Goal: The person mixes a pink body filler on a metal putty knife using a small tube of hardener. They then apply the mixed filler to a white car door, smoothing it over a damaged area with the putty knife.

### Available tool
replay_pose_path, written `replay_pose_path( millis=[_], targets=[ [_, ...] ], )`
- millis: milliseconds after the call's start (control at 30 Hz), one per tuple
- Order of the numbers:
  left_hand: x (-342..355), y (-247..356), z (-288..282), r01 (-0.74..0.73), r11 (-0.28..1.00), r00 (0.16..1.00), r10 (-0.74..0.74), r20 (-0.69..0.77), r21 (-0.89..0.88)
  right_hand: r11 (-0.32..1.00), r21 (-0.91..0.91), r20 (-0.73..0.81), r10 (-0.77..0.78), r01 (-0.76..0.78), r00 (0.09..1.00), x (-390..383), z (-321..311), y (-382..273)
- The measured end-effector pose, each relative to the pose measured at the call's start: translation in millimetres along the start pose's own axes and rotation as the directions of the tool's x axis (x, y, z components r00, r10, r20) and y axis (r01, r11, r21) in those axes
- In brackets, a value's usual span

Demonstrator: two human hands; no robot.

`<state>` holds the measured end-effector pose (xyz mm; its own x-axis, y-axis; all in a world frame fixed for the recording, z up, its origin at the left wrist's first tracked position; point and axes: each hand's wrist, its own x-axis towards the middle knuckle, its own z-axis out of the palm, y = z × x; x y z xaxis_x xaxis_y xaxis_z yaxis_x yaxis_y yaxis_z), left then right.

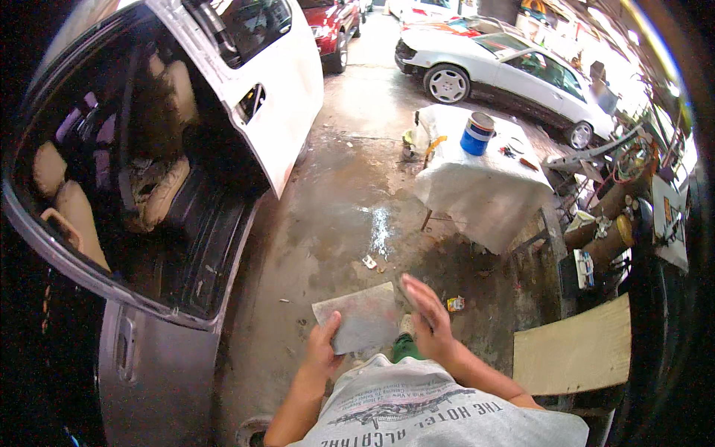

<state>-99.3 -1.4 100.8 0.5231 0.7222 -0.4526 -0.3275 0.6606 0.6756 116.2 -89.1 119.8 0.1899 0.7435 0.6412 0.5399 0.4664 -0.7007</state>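
My left hand [325, 349] grips the lower left edge of a grey rectangular sheet [366, 319] that looks like sandpaper, thumb on top and fingers beneath. The sheet is held out flat in front of my body. Just right of it, my right hand [430, 316] is raised with its fingers stretched out, palm turned toward the sheet. A thin greyish edge shows beside those fingertips; I cannot tell whether it is a separate piece.
At left stands a vehicle with an open white door [287, 97] and a dark cabin. A covered table [477, 194] bears a blue can [477, 134]. Beyond it is a white car [514, 71]. Cardboard [573, 346] lies at right; litter [455, 303] dots the wet floor.
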Motion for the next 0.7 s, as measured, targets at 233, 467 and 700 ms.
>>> replay_pose_path(
  millis=[233, 467, 700],
  targets=[
    [2, 22, -13, 0.052, 0.991, 0.989, -0.068, 0.128, 0.119, 1.0, 0.016, 0.077, 0.014, -0.015, 0.997, 0, -8, 2],
    [-16, 18, 2, -0.393, 0.665, 0.916, 0.345, 0.205, 0.635, 0.775, 0.259, -0.199, 0.626, -0.576, 0.754, 63, -34, 1],
    [-25, 26, 48, -0.769, -0.005, 0.558, 0.483, 0.675, 0.639, 0.857, 0.143, -0.309, 0.513, -0.495, 0.8, 61, -1, 80]
  ],
)
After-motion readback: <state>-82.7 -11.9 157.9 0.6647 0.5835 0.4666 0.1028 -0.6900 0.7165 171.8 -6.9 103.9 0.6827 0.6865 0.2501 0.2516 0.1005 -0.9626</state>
